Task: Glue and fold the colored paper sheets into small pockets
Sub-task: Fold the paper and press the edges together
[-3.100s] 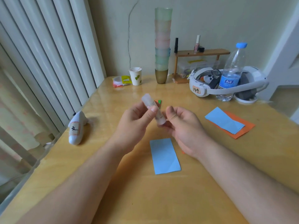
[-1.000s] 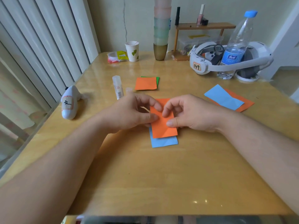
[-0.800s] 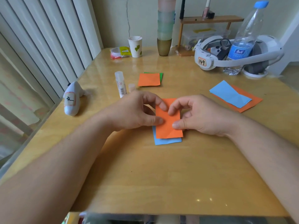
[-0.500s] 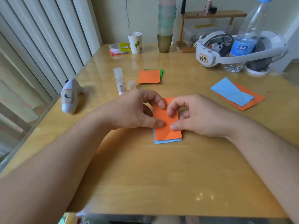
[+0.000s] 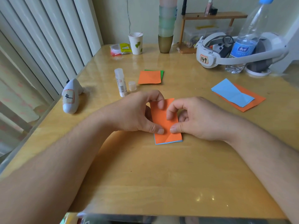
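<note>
1. Head view: the orange sheet lies at frame centre on the blue sheet, long axis up-down in the picture.
2. Left hand and right hand press it from either side with curled fingertips, equally near.

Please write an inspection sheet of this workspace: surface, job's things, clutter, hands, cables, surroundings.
Surface: glossy wooden table, reflections near front edge.
Job's things: orange sheet laid on blue sheet, only a thin blue edge showing; glue stick lying uncapped beside its cap; orange-on-green pair; blue-on-orange pair.
Clutter: paper cup, cup stack, water bottle, headset, white controller.
Hands: left hand and right hand press the orange sheet with curled fingers.
Cables: nothing seen.
Surroundings: vertical blinds, small shelf.
</note>
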Demonstrator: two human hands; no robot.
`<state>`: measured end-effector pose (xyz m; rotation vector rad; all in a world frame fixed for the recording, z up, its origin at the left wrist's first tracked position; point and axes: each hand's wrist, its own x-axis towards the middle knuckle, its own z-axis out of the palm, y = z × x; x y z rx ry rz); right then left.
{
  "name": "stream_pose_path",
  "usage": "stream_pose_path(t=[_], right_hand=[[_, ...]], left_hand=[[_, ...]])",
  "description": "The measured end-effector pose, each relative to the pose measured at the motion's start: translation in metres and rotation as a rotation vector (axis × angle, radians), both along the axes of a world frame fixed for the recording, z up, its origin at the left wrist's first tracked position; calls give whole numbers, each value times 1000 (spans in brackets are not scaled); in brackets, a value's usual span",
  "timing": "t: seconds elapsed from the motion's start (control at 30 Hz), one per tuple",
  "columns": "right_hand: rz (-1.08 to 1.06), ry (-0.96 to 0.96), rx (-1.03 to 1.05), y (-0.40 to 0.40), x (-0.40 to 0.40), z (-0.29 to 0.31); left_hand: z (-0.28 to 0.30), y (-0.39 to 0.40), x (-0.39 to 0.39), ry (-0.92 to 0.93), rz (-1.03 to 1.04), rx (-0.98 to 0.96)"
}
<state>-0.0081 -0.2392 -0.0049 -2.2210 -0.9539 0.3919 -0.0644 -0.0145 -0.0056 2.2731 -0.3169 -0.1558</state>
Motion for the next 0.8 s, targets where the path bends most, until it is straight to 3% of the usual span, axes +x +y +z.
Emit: stream_pose_path(t=[0.8], right_hand=[[43, -126, -46, 2, -3, 1]], left_hand=[[0, -3, 1, -65, -14, 116]])
